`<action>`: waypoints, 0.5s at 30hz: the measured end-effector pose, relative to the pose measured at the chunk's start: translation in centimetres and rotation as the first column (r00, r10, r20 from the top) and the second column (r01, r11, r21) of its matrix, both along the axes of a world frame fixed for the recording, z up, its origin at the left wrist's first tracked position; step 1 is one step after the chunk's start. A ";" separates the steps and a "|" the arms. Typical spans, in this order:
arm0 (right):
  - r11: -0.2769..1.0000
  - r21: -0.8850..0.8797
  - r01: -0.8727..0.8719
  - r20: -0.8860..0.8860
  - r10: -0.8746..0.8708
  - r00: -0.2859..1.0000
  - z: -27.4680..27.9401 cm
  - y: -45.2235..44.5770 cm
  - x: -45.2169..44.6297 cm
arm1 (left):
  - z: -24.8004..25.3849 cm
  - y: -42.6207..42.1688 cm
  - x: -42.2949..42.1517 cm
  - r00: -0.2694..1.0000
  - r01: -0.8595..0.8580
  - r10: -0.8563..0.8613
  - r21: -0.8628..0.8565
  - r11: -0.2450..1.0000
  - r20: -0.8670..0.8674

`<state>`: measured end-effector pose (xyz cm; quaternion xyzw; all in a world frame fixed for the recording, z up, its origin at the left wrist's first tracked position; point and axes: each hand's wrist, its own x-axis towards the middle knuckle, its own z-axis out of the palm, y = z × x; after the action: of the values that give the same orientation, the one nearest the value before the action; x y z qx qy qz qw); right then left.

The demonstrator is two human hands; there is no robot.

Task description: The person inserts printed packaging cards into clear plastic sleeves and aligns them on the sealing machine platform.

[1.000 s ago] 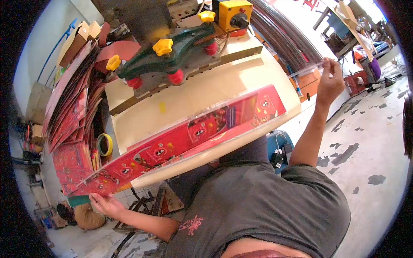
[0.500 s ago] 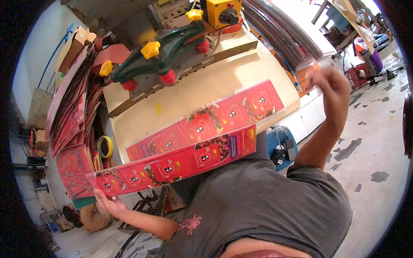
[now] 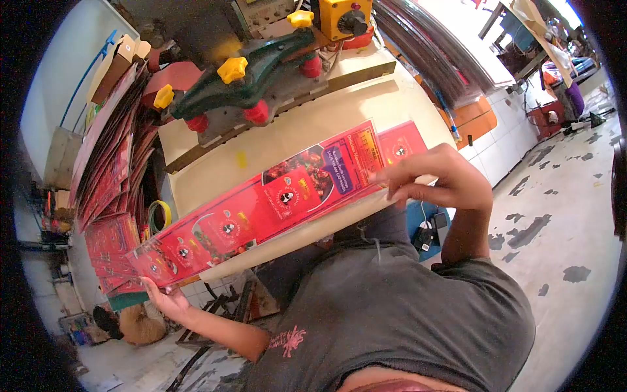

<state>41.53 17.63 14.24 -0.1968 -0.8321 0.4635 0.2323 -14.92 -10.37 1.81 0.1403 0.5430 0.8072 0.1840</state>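
A long red printed strip [image 3: 287, 196] in clear plastic slants across the front of the cream worktop [image 3: 189, 189]. My left hand [image 3: 167, 299] grips its lower left end between thumb and fingers. At the upper right end my right hand [image 3: 444, 176] has its thumb and fingers curved round the strip's edge, and the fingertips meet it near the orange-lettered panel. Beneath it lies another red printed sheet [image 3: 401, 145], showing past the right end. Behind the strip stands a machine with a dark green clamp bar [image 3: 251, 85] and yellow star knobs.
A tall stack of red sheets [image 3: 108, 170] fills the left side, beside a yellow tape roll [image 3: 159, 216]. Long plastic-covered sheets [image 3: 431, 52] lie at the upper right. A yellow control box [image 3: 345, 18] sits by the machine. A blue case [image 3: 418, 228] is below the worktop's right end.
The strip has swung up from the worktop's front edge and now overlaps the sheet beneath. My right hand, empty and blurred half a second ago, has come down and left to the strip's right end.
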 end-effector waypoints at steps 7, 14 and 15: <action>0.971 -0.167 0.174 -0.099 -0.192 0.976 -0.8 0.4 1.5 | -1.3 0.1 -0.2 0.991 -0.081 0.072 0.076 0.994 0.109; 0.799 -0.332 0.501 -0.161 -0.572 0.804 -2.6 1.1 0.3 | -2.5 0.7 -0.4 0.971 -0.190 0.186 0.017 0.982 0.152; 0.827 -0.357 0.434 -0.172 -0.515 0.840 -3.1 1.3 0.2 | -2.3 0.8 -0.2 0.969 -0.190 0.189 -0.008 0.982 0.160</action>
<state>41.71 18.96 11.14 -0.3698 -0.6368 0.5342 0.4152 -15.10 -9.57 -0.45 0.0230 0.5343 0.8318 0.1486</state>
